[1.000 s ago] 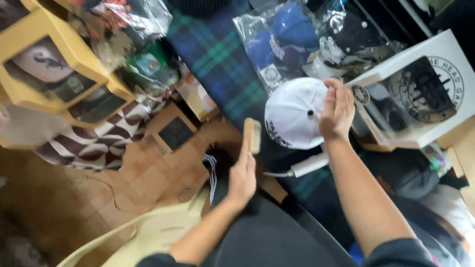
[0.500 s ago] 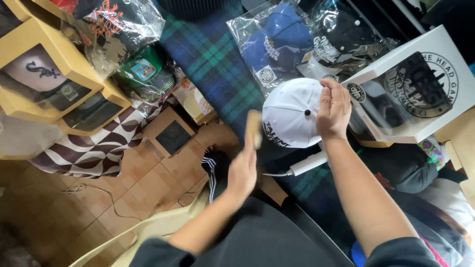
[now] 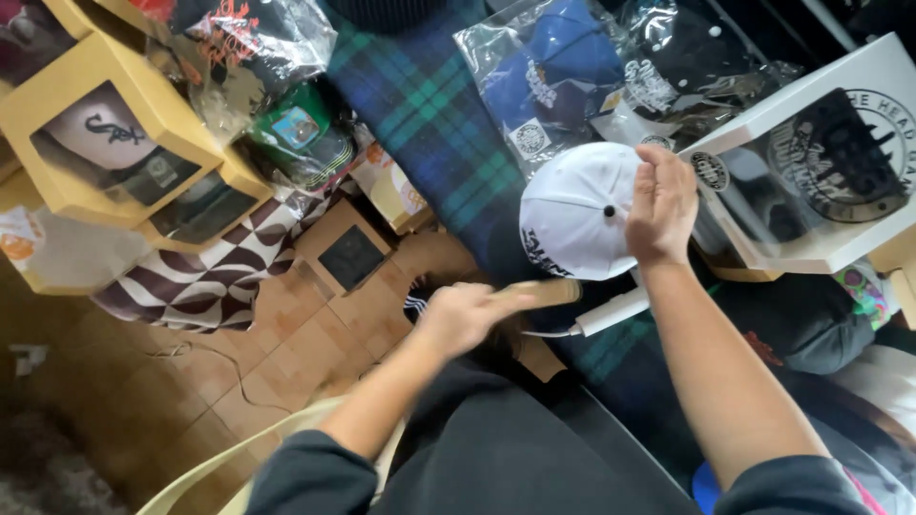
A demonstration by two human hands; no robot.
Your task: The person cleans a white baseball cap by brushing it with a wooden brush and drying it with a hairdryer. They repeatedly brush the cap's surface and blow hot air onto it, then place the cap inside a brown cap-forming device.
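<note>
A white cap with dark lettering on its side rests on a dark green and blue plaid cloth. My right hand grips the cap's right side and holds it steady. My left hand is closed on a wooden-backed brush, which lies almost level just below the cap's lower edge. A white stick-shaped tool with a thin cord lies on the cloth under the cap.
Bagged caps lie beyond the white cap. A white window box with a dark cap stands at the right. Yellow window boxes and a brown checked cloth sit at the left above a tiled floor.
The brush has swung from upright beside the cap to nearly level under its lower edge. My right hand stays on the cap.
</note>
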